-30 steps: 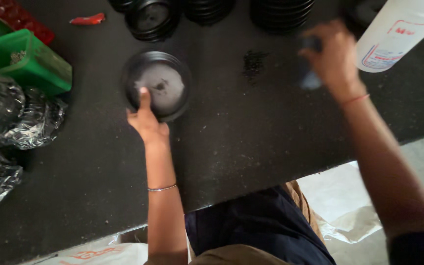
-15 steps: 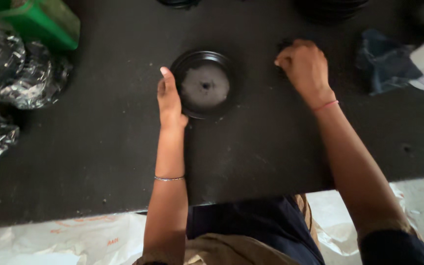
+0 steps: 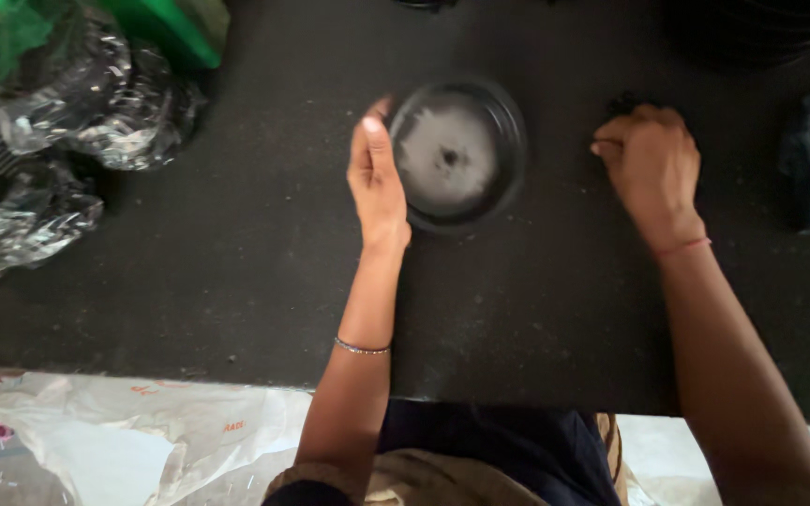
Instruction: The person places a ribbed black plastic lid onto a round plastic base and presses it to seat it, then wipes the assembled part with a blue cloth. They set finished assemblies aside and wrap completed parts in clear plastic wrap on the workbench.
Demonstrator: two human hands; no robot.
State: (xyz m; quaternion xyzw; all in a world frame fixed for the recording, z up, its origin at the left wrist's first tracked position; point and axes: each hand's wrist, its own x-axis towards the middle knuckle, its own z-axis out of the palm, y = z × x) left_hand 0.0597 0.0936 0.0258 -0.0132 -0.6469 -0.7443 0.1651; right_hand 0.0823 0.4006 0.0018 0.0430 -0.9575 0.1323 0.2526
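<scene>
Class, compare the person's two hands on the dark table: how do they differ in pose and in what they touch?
The left hand is open with fingers straight, set edge-on against the rim of the round black disc; the right hand is curled into a loose fist, clear of the disc. The left hand touches the disc; the right hand rests on a small dark item, mostly hidden. Both rest on the table.

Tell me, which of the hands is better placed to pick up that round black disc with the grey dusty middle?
Probably the left hand: it rests flat against the round black disc's left edge. The right hand is curled on the dark table, clearly apart from it.
</scene>
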